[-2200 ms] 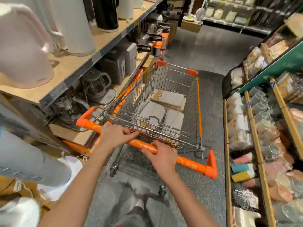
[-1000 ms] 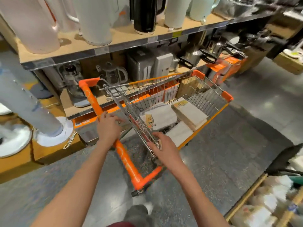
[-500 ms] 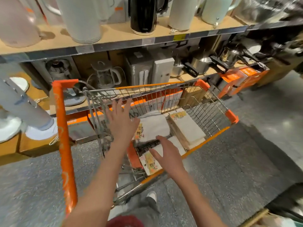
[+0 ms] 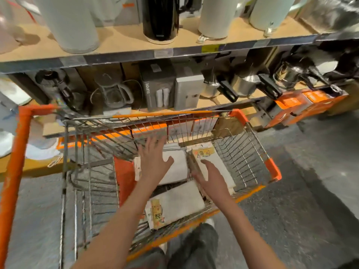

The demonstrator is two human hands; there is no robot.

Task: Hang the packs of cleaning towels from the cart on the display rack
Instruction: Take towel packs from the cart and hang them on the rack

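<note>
A wire shopping cart point(image 4: 252, 152) with orange trim stands in front of me, side-on to the shelving. In its basket lie several packs of white cleaning towels with yellow labels: one near pack point(image 4: 178, 204), one in the middle point(image 4: 176, 169), and a stack on the right point(image 4: 213, 164). My left hand point(image 4: 155, 162) hovers open, fingers spread, over the middle pack. My right hand point(image 4: 211, 177) reaches to the left edge of the right stack, fingers apart, holding nothing. No display rack is in view.
Wooden shelving behind the cart holds tall flasks point(image 4: 161, 18) on top and kettles, pots point(image 4: 244, 86) and boxes point(image 4: 159, 88) below. Orange boxes point(image 4: 303, 105) stand at the right. The cart's orange handle point(image 4: 13, 171) is at the left. Grey floor lies to the right.
Both hands let go of the cart handle and reached into the basket. The view swung left to face the shelving, with the cart turned side-on.
</note>
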